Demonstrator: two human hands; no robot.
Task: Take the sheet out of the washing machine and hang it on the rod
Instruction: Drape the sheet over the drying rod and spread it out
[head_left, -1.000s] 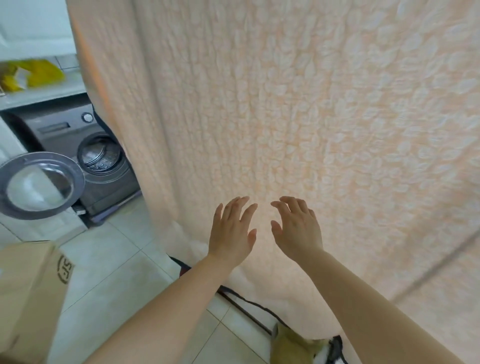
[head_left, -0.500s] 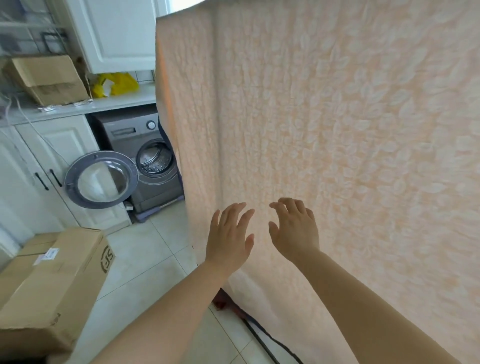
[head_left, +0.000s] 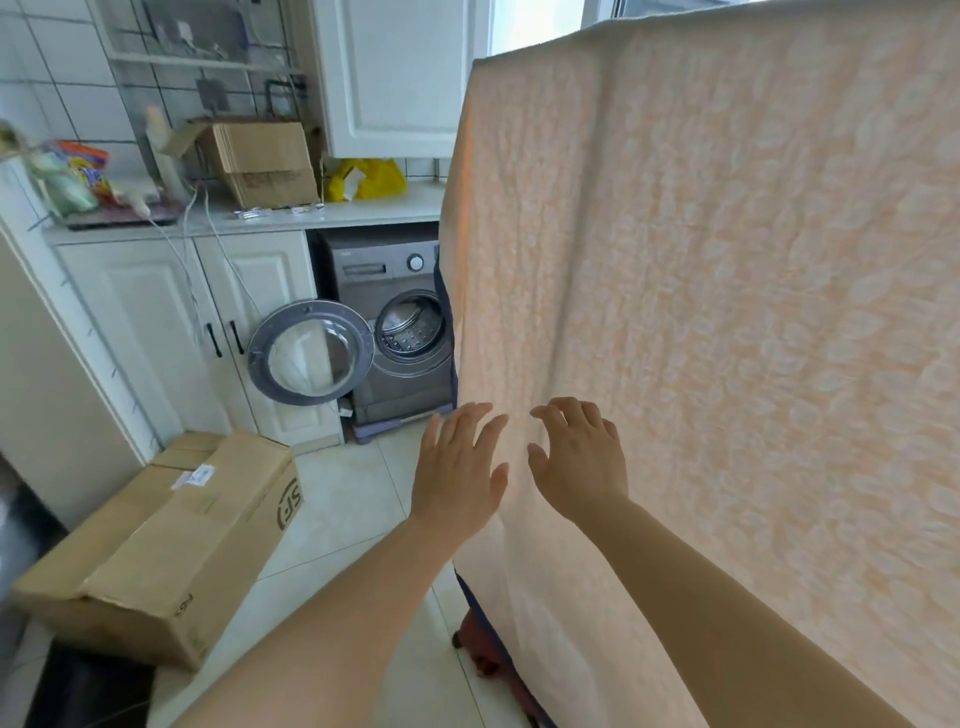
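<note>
Nearest the camera, two bare forearms reached forward. The left hand (head_left: 460, 467) and right hand (head_left: 579, 457) were both open with fingers spread, gripping nothing; they hovered side by side at the sheet (head_left: 727, 312), close to its left edge, though whether the palms touched the cloth could not be told. Over the last second the hands had barely shifted against the fabric — what changed was the view, which had lifted and swung left, so that the sheet's top edge and left corner came into sight, folded over something at the top. The rod itself was hidden under the fold. Judged from that, the hanging looked essentially done, and the hands seemed to be smoothing the cloth or letting it go.

The sheet filled the right half of the view and hung nearly to the floor, where a reddish object (head_left: 488, 654) and a dark strip showed behind its lower edge; what they were was unclear.

To the left on the floor lay a long box (head_left: 171, 540), near the person's feet and a likely thing to trip on when stepping sideways. Further back the washer (head_left: 395, 322) stood under the tabletop (head_left: 332, 210) with its door (head_left: 310, 351) swung open and the drum apparently empty. On the tabletop sat a second open box (head_left: 260, 161) and a yellow bag (head_left: 371, 179).
</note>
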